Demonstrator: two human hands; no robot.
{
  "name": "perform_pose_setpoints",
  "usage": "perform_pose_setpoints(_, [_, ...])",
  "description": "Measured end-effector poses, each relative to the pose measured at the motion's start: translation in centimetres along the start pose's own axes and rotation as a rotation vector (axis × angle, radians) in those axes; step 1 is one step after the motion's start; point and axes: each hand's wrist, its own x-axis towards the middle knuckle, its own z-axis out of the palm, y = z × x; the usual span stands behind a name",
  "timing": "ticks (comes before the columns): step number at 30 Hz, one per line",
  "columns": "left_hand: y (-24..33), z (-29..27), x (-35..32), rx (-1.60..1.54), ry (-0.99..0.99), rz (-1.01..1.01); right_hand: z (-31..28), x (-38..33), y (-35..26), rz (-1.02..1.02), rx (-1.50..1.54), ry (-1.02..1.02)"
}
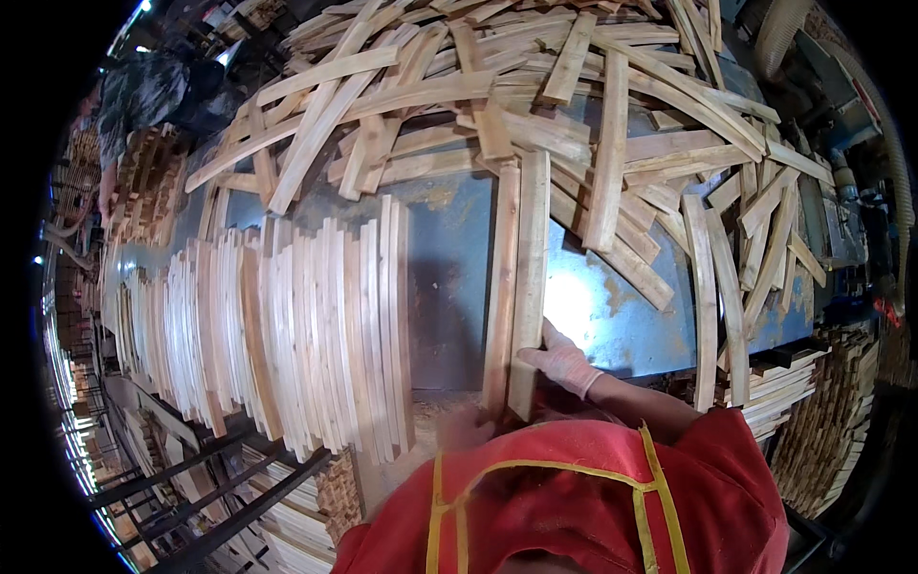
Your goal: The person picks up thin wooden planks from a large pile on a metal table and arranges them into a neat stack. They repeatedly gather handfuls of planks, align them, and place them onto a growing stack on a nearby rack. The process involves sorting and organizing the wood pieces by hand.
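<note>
Two long wooden strips (529, 277) stand side by side near the middle of the metal table, their near ends close to my body. My right hand (566, 367), in what looks like a pale glove, has its thumb and fingers closed on the near part of the right-hand strip. Low down beside the near end of the left-hand strip (501, 287) is my left hand (464, 428). It is smeared by motion, so its fingers cannot be made out. To the left lies a row of pale strips (325, 335), packed edge to edge.
A loose heap of wooden strips (421, 96) covers the far side of the blue-grey table (445, 316). Several strips (703, 297) lie at the right, some over the edge. Stacked wood (822, 430) stands below right; dark metal bars (229, 497) run below left.
</note>
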Motion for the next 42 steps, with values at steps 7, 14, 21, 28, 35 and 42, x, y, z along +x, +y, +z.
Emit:
perform_pose_setpoints(7, [5.5,-6.7,-6.1,0.499,-0.06,-0.12,9.9,0.8,-5.1,0.072,-0.55,-0.176])
perform_pose_setpoints(14, [-3.1,-5.8,-4.4,0.586,0.694,0.193,13.6,5.9,-9.1,-0.384,-0.591,-0.259])
perform_pose_setpoints(21, [-0.3,-6.5,-2.9,0.576,0.668,0.253,-14.0,5.6,-12.8,-0.162,-0.89,0.985])
perform_pose_setpoints(28, [9.6,-4.2,3.6,0.263,0.565,0.391,-4.6,-1.5,-7.3,-0.232,-0.75,0.462])
perform_pose_setpoints(35, [14.6,-4.2,9.0,0.487,0.378,0.048,-28.4,10.0,-15.8,-0.318,-0.96,1.047])
perform_pose_setpoints(42, [9.0,-3.9,7.9,-0.312,0.357,0.272,-29.7,11.8,-13.2,-0.233,-0.515,0.738])
